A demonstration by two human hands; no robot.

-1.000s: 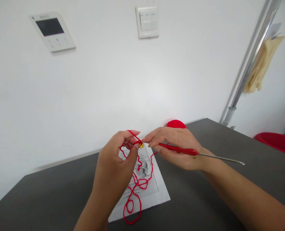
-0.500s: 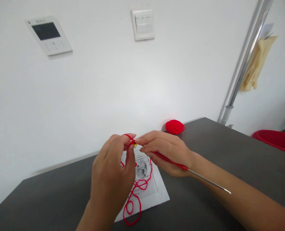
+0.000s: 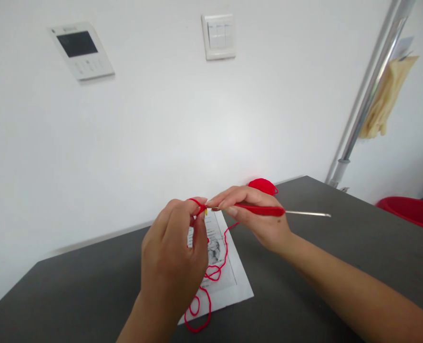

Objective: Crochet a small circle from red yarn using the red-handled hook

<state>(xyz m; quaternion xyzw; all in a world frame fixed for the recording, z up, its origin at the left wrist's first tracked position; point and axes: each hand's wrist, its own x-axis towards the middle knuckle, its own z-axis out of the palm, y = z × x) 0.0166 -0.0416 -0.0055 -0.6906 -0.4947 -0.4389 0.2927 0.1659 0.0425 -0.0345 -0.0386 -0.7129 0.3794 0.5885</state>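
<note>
My left hand (image 3: pixel 173 245) is closed, pinching red yarn (image 3: pixel 198 205) that loops over its index finger. A small yellow piece (image 3: pixel 206 211), too small to name surely, hangs at the pinched yarn. My right hand (image 3: pixel 256 214) grips a crochet hook (image 3: pixel 261 209) by its red handle. One metal end of the hook meets the yarn at my left fingertips; the other sticks out to the right past my hand. Loose yarn trails below in loops over a printed sheet (image 3: pixel 238 281). Behind my right hand lies the red yarn ball (image 3: pixel 263 186), partly hidden.
The dark tabletop (image 3: pixel 89 286) meets a white wall holding an intercom panel (image 3: pixel 84 52) and a light switch (image 3: pixel 218 37). Right of the table are a metal pole (image 3: pixel 368 95), hanging pale yellow gloves (image 3: pixel 388 100) and a red basin (image 3: pixel 409 212).
My right hand has rotated the crochet hook from slanting down to nearly level, bringing its near tip to the yarn. The whole view has shifted slightly. My left hand keeps its pinch.
</note>
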